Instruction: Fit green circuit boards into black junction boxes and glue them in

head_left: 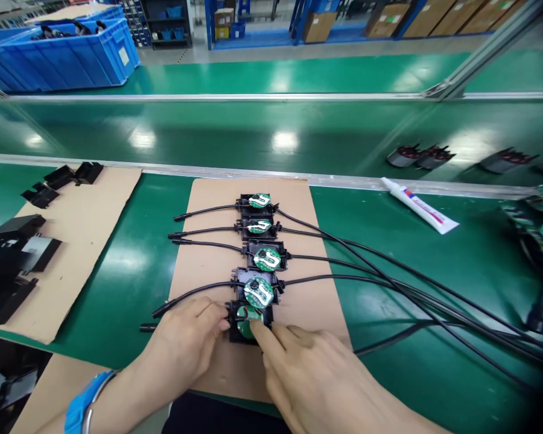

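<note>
Nearest me in a column of small open black plastic housings lies one housing [238,338] with a round green circuit board [244,324] in it. My left hand [185,340] is closed, thumb and fingers pinching at the housing's left end beside its short cable [147,328]. The index fingertip of my right hand [317,367] presses on the board's right side; its other fingers are curled by the housing's right end, partly hidden. Just beyond sits another housing with a green board [259,292] bearing a white strip. Several similar boards lie further up the column.
Cardboard [328,289] lies under the column. Long black cables [380,278] run right across the green table. A white tube [420,206] lies back right. More black housings [40,250] rest on the left cardboard [88,241]. A blue bin [81,57] stands far left.
</note>
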{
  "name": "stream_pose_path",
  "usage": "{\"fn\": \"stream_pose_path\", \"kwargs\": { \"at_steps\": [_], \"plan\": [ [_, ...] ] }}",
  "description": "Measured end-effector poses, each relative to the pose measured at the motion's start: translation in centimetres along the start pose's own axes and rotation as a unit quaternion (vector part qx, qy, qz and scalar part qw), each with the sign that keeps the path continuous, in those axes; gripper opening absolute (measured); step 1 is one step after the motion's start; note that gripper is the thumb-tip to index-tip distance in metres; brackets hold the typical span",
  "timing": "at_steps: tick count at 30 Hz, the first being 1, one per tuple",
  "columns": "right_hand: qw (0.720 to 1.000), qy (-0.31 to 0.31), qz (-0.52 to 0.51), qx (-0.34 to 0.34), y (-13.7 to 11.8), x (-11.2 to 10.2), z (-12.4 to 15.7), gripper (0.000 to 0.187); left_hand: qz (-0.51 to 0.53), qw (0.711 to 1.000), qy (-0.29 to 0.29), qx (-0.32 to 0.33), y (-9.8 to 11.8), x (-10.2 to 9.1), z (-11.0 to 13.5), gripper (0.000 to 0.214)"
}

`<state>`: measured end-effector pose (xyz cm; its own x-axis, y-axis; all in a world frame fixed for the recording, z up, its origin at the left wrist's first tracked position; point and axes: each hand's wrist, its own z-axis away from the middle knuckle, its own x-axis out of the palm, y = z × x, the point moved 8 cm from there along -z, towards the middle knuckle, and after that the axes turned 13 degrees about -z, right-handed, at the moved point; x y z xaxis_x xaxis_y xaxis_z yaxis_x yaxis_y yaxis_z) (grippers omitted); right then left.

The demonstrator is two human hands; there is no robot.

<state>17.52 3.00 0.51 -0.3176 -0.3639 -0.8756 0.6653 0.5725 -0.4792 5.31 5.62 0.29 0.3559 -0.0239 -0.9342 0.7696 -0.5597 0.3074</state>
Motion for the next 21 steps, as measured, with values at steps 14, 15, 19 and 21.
{"fn": "stream_pose_path", "kwargs": {
  "at_steps": [14, 15, 19, 21],
  "plan": [
    [0.998, 0.028, 0.063, -0.012, -0.8, 0.9, -0.9, 0.048, -0.190, 0.973, -0.092, 0.093, 2.3, 1.0, -0.4, 0.029],
    [0.998, 0.027, 0.058, -0.013, -0.8, 1.0, -0.9, 0.048, -0.211, 0.967, -0.099, 0.101, 2.6, 1.0, -0.6, 0.028],
    [0.998, 0.033, 0.044, -0.009, -0.6, 1.1, -0.6, 0.047, -0.257, 0.954, -0.103, 0.116, 3.0, 0.7, -0.9, 0.025],
    [0.999, 0.037, 0.038, -0.006, -0.5, 1.1, -0.5, 0.049, -0.252, 0.957, -0.093, 0.111, 2.8, 0.6, -0.7, 0.025]
  ]
}}
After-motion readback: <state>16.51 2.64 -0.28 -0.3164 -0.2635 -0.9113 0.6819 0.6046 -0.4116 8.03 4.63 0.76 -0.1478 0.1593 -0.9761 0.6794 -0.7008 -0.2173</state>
